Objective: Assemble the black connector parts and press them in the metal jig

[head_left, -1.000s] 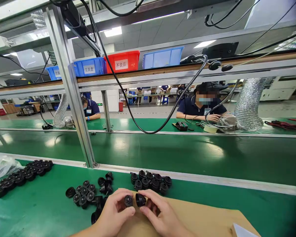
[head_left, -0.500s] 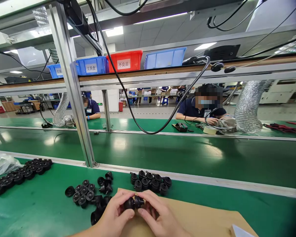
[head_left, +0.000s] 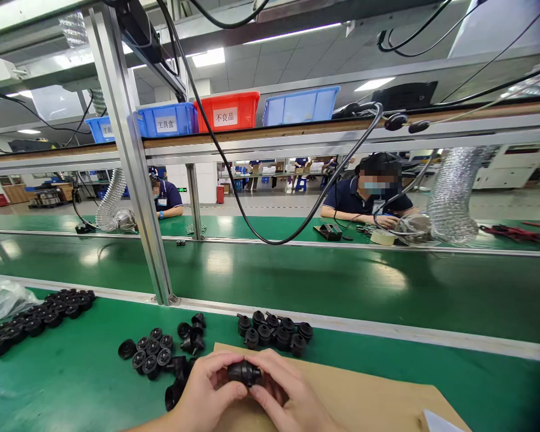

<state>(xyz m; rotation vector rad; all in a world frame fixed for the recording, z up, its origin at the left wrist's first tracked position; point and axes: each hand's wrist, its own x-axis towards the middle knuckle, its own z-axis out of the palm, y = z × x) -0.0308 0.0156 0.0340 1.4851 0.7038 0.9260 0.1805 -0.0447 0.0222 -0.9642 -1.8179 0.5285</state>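
Observation:
Between my hands is a black plastic part [head_left: 244,373], held sideways just above a sheet of brown cardboard [head_left: 369,393]. My left hand [head_left: 209,387] pinches its left end with thumb and forefinger. The right end sits in the fingers of my right hand [head_left: 288,390], the thumb underneath. No gap shows between its two halves. Beyond my hands stands a group of black parts with small spouts [head_left: 274,331]. To the left lie round black caps [head_left: 152,354] and some hollow black pieces [head_left: 192,333], a few partly hidden behind my left hand.
Rows of black parts [head_left: 40,318] and a clear plastic bag [head_left: 4,300] lie at the far left. A metal post [head_left: 137,162] rises from the bench's back edge. A black cable [head_left: 270,242] hangs in front. A co-worker [head_left: 364,195] sits across the green conveyor [head_left: 274,282].
My hands have come closer together. The two black pieces, earlier with a narrow neck between them, now sit pressed together as one body.

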